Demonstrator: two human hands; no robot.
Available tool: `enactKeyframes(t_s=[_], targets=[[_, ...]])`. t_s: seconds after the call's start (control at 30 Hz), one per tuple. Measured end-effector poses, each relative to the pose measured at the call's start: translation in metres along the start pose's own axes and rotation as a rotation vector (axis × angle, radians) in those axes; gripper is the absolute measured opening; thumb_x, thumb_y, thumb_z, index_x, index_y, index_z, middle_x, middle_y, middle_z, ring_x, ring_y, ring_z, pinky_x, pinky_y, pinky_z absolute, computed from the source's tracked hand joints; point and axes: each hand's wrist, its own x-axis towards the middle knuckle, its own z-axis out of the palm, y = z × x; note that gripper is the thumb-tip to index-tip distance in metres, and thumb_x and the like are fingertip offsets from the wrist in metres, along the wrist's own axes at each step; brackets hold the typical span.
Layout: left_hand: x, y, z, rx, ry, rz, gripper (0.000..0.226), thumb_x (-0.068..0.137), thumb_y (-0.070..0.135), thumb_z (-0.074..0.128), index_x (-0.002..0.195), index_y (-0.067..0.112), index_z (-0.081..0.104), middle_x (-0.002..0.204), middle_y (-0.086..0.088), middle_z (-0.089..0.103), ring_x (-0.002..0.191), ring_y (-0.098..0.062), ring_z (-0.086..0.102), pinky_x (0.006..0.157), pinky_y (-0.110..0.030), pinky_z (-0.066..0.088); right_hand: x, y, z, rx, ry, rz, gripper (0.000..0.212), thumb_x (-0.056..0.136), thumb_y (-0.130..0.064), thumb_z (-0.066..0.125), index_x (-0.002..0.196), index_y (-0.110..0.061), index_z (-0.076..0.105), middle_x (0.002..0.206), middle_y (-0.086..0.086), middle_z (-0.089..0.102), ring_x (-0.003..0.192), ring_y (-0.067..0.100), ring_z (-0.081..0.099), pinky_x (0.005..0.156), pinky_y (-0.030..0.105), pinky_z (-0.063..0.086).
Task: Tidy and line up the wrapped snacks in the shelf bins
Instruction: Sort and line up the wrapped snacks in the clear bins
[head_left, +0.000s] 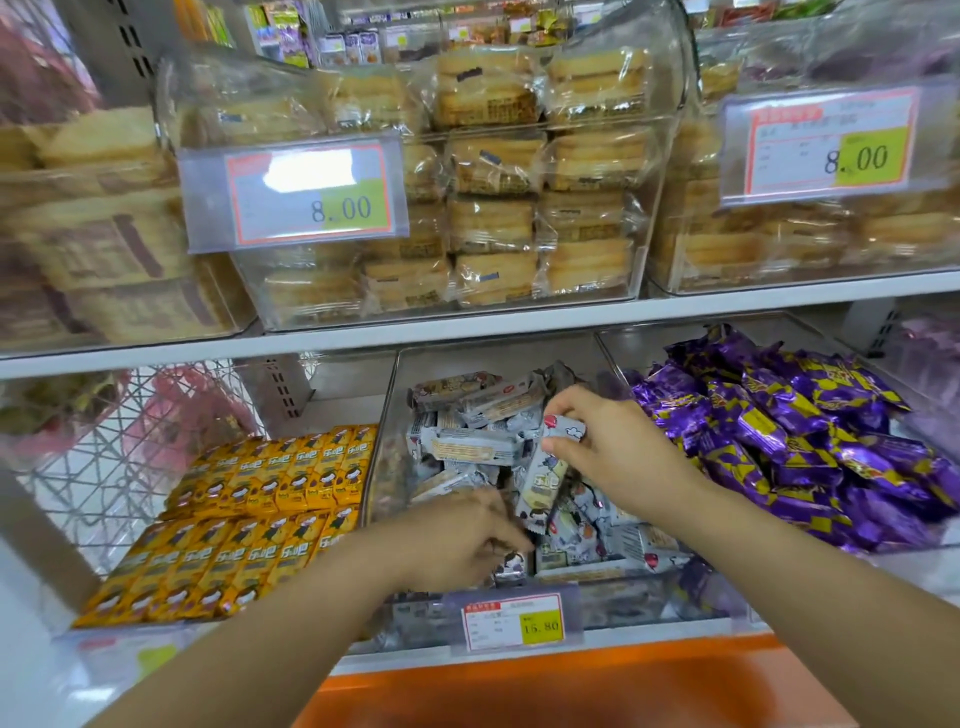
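The clear middle bin (387, 441) on the lower shelf holds a jumbled heap of grey-white wrapped snacks (472, 447). My right hand (608, 447) is over the heap and pinches one grey-white snack (563, 431) between thumb and fingers. My left hand (467, 540) reaches into the front of the same bin, fingers curled down among the snacks; what it holds is hidden. Yellow wrapped snacks (249, 519) lie in neat rows in the bin to the left. Purple wrapped snacks (800, 441) are piled in the bin to the right.
A price tag reading 15.80 (514, 621) hangs on the middle bin's front. The shelf above carries clear bins of wrapped biscuits (493, 218) with 8.00 tags (306, 200). A wire basket (119, 457) is at the left. An orange shelf edge (545, 686) runs below.
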Motion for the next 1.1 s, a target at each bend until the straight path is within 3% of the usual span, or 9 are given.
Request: enactKeyframes(t_s=[0.1, 0.2, 0.37, 0.47, 0.6, 0.7, 0.87, 0.97, 1.1], targets=[[-0.001, 0.004, -0.008, -0.137, -0.072, 0.0, 0.038, 0.097, 0.019, 0.05, 0.134, 0.025, 0.055, 0.118, 0.0, 0.052, 0.1, -0.01, 0.048, 0.081, -0.018, 0.037, -0.001, 0.002, 0.0, -0.009, 0.037, 0.001, 0.023, 0.091, -0.034, 0.058, 0.111, -0.025, 0.05, 0.112, 0.003, 0.063, 0.058, 0.013, 0.05, 0.061, 0.029, 0.043], [0.005, 0.012, -0.014, -0.127, -0.012, 0.046, 0.034, 0.094, 0.031, 0.058, 0.126, 0.021, 0.062, 0.095, 0.008, 0.05, 0.091, -0.009, 0.045, 0.068, -0.01, 0.033, -0.004, 0.001, -0.007, -0.009, 0.035, 0.005, 0.024, 0.09, -0.035, 0.06, 0.11, -0.026, 0.051, 0.105, -0.003, 0.063, 0.059, 0.016, 0.056, 0.061, 0.03, 0.045], [0.026, 0.022, -0.002, -0.021, -0.085, 0.092, 0.029, 0.091, 0.034, 0.06, 0.119, 0.028, 0.066, 0.115, 0.008, 0.067, 0.1, -0.013, 0.051, 0.09, -0.031, 0.045, -0.012, 0.005, -0.016, -0.02, 0.003, -0.001, 0.02, 0.088, -0.032, 0.063, 0.104, -0.026, 0.053, 0.095, 0.001, 0.066, 0.065, 0.019, 0.06, 0.064, 0.031, 0.048], [0.035, 0.026, -0.006, -0.056, -0.162, 0.033, 0.035, 0.089, 0.027, 0.062, 0.123, 0.023, 0.063, 0.121, 0.006, 0.066, 0.105, -0.013, 0.059, 0.086, -0.024, 0.043, -0.017, 0.009, -0.018, -0.012, -0.032, 0.011, 0.021, 0.088, -0.03, 0.064, 0.106, -0.024, 0.054, 0.096, 0.002, 0.065, 0.067, 0.018, 0.06, 0.067, 0.033, 0.049], [0.036, 0.031, -0.012, -0.221, -0.197, -0.048, 0.039, 0.087, 0.028, 0.064, 0.125, 0.021, 0.061, 0.121, 0.005, 0.063, 0.106, -0.013, 0.059, 0.095, -0.028, 0.046, -0.019, 0.015, -0.019, 0.007, -0.033, -0.005, 0.018, 0.087, -0.032, 0.064, 0.1, -0.03, 0.051, 0.093, 0.008, 0.068, 0.065, 0.015, 0.057, 0.065, 0.03, 0.046], [0.027, 0.031, -0.02, -0.373, -0.09, -0.069, 0.032, 0.093, 0.03, 0.054, 0.124, 0.024, 0.06, 0.108, 0.017, 0.059, 0.097, -0.004, 0.057, 0.087, -0.022, 0.046, -0.018, 0.017, -0.02, 0.035, 0.017, -0.012, 0.017, 0.086, -0.03, 0.065, 0.098, -0.028, 0.053, 0.089, 0.01, 0.068, 0.061, 0.017, 0.056, 0.064, 0.03, 0.044], [0.005, 0.025, -0.036, -0.645, 0.202, -0.147, 0.027, 0.102, 0.023, 0.034, 0.112, 0.027, 0.059, 0.105, 0.002, 0.062, 0.077, -0.002, 0.062, 0.076, -0.022, 0.053, -0.018, 0.021, -0.019, 0.037, 0.038, -0.016, 0.02, 0.087, -0.029, 0.065, 0.103, -0.025, 0.053, 0.091, 0.013, 0.068, 0.066, 0.02, 0.059, 0.069, 0.037, 0.048], [-0.009, 0.015, -0.043, -0.554, 0.346, -0.183, 0.015, 0.098, 0.036, 0.039, 0.101, 0.031, 0.054, 0.097, -0.006, 0.066, 0.078, -0.018, 0.066, 0.075, -0.036, 0.056, -0.018, 0.018, -0.018, 0.061, 0.05, -0.005, 0.023, 0.088, -0.03, 0.063, 0.109, -0.024, 0.053, 0.096, 0.014, 0.068, 0.07, 0.02, 0.061, 0.071, 0.037, 0.049], [-0.023, 0.003, -0.056, -0.366, 0.489, -0.205, 0.022, 0.096, 0.045, 0.04, 0.085, 0.028, 0.049, 0.063, 0.008, 0.05, 0.053, 0.0, 0.047, 0.053, -0.019, 0.034, -0.016, 0.009, -0.014, 0.14, 0.076, -0.02, 0.02, 0.088, -0.029, 0.063, 0.105, -0.027, 0.054, 0.096, 0.008, 0.067, 0.066, 0.013, 0.058, 0.067, 0.027, 0.046]])
